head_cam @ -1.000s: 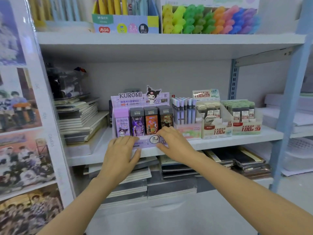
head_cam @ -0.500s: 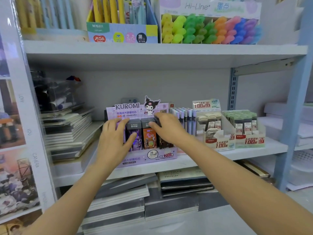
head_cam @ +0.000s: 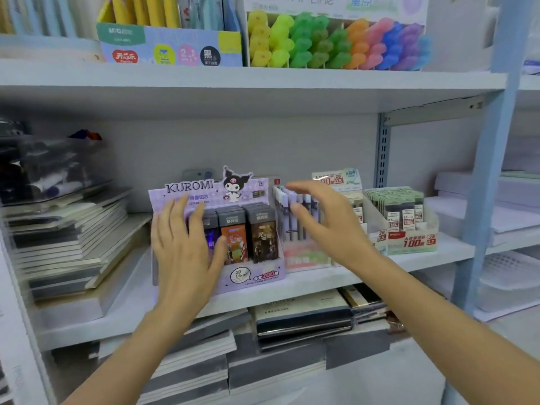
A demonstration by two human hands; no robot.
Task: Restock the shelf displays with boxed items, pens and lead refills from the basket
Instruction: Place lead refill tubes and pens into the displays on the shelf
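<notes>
Head view: the Kuromi lead-refill display (head_cam: 254, 276) stands front-facing on the middle shelf (head_cam: 423, 258). Your left hand (head_cam: 187, 249) spreads flat-fingered before its left side and your right hand (head_cam: 330, 226) hovers open at its right. Both are empty, apparently bracketing it for squaring.

**Obscured and illegible items, middle shelf**

My left hand (head_cam: 184, 252) covers the left columns of the Kuromi display (head_cam: 254, 276), and I cannot read the packs behind it or confirm contact. My right hand (head_cam: 327, 226) is motion-blurred and masks part of the pen tray (head_cam: 295, 255), whose front label is smeared. Fine print on the green refill box (head_cam: 409, 241) is too small to read. The top edge cuts off the yellow pen carton (head_cam: 169, 45) and the highlighter rack (head_cam: 336, 42). The clear case (head_cam: 49, 165) at left is blurred and its contents are indistinct.
</notes>
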